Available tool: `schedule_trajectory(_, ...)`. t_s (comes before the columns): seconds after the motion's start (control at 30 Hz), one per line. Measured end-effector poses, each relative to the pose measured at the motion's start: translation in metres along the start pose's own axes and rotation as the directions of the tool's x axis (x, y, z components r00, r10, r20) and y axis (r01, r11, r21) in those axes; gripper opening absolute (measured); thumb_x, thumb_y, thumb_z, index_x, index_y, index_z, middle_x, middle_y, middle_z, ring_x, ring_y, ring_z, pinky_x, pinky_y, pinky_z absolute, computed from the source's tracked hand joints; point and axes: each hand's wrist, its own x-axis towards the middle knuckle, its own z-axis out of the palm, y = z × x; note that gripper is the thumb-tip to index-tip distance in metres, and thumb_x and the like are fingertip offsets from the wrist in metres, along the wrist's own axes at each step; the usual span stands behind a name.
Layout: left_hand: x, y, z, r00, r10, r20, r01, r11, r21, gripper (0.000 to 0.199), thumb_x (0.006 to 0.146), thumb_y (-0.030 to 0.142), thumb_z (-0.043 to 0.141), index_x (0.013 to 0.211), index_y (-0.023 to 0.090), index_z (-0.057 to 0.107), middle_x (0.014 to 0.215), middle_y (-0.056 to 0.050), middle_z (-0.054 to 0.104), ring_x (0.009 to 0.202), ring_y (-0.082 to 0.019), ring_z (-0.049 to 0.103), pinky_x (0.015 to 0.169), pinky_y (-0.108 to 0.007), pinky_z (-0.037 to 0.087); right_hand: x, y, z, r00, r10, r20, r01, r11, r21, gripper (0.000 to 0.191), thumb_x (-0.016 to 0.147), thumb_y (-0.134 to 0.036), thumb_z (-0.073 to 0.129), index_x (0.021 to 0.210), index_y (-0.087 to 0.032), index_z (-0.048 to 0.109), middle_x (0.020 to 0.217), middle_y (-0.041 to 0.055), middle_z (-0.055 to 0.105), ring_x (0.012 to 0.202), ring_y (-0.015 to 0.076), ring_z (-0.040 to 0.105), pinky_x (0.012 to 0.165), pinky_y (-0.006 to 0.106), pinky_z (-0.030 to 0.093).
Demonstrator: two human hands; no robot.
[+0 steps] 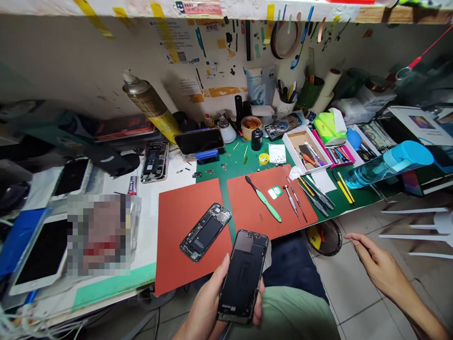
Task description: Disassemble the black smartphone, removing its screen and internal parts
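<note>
My left hand (214,295) is closed around a phone screen (244,278), held tilted above my lap with its dark inner side facing up. Just beyond it, an opened phone body (205,231) lies on the orange mat (170,264), its battery and boards exposed. My right hand (371,257) is out to the right, off the table, near a bin (339,245) on the floor. Its fingers are drawn together; whether something small is between them is hidden. A green-handled brush (264,198), a round green-and-white item (275,191) and thin metal tools (292,203) lie on the right-hand mat.
A phone stands on a blue holder (207,156) at the back. A spray can (148,104), another opened phone (155,161) and a white tablet (44,255) are on the left. Pens, a tool box (306,151) and a blue bottle (385,163) occupy the right.
</note>
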Motion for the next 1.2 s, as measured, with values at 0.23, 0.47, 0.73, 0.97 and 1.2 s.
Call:
schedule_trajectory(0.23,0.007,-0.003,-0.002,0.999,0.018,0.043,-0.018,1.0,-0.01,0.085,0.107,0.076,0.031,0.107,0.005,0.078,0.081,-0.018,0.077,0.074,-0.025,0.073,0.077,-0.036,0.057,0.007,0.031,0.009,0.995,-0.086,-0.041,0.073,0.962,-0.263,0.033,0.099,-0.032,0.053,0.114,-0.024,0.08,0.108,0.0125,0.083,0.089,0.0326,0.082,0.076,0.044,0.068)
schedule_trajectory(0.47,0.01,0.0,0.009,0.998,0.025,0.053,-0.028,0.998,0.052,0.082,0.107,0.074,0.035,0.107,0.005,0.078,0.083,-0.017,0.075,0.076,-0.024,0.072,0.079,-0.035,0.057,0.011,-0.134,-0.009,0.91,-0.394,-0.128,0.414,0.865,0.282,0.024,0.106,-0.029,0.066,0.128,-0.025,0.075,0.116,0.0066,0.084,0.099,0.022,0.082,0.087,0.031,0.069)
schedule_trajectory(0.73,0.015,-0.005,0.018,1.0,0.002,-0.012,-0.001,0.992,0.126,0.079,0.106,0.074,0.039,0.107,0.006,0.079,0.085,-0.017,0.076,0.076,-0.025,0.072,0.078,-0.035,0.055,0.045,-0.184,0.007,0.746,-0.664,-0.055,0.619,0.659,0.427,0.033,0.111,-0.017,0.055,0.143,-0.02,0.062,0.106,0.0061,0.08,0.095,0.0192,0.077,0.089,0.036,0.066)
schedule_trajectory(0.97,0.022,-0.006,0.023,0.998,-0.014,-0.054,0.027,0.97,0.242,0.083,0.106,0.076,0.035,0.11,0.005,0.078,0.085,-0.018,0.078,0.077,-0.025,0.072,0.079,-0.034,0.054,0.053,-0.17,0.009,0.668,-0.744,0.013,0.692,0.628,0.357,0.044,0.112,-0.015,0.047,0.156,-0.017,0.049,0.107,0.01,0.074,0.098,0.0231,0.074,0.088,0.041,0.067)
schedule_trajectory(1.2,0.031,-0.015,0.033,0.996,-0.011,-0.088,0.035,0.963,0.269,0.081,0.106,0.075,0.037,0.106,0.006,0.079,0.081,-0.018,0.079,0.073,-0.025,0.073,0.077,-0.035,0.055,0.049,-0.155,0.007,0.576,-0.814,0.081,0.804,0.581,0.123,0.055,0.103,0.0,0.04,0.158,-0.004,0.045,0.106,0.0163,0.072,0.096,0.0292,0.071,0.083,0.047,0.068)
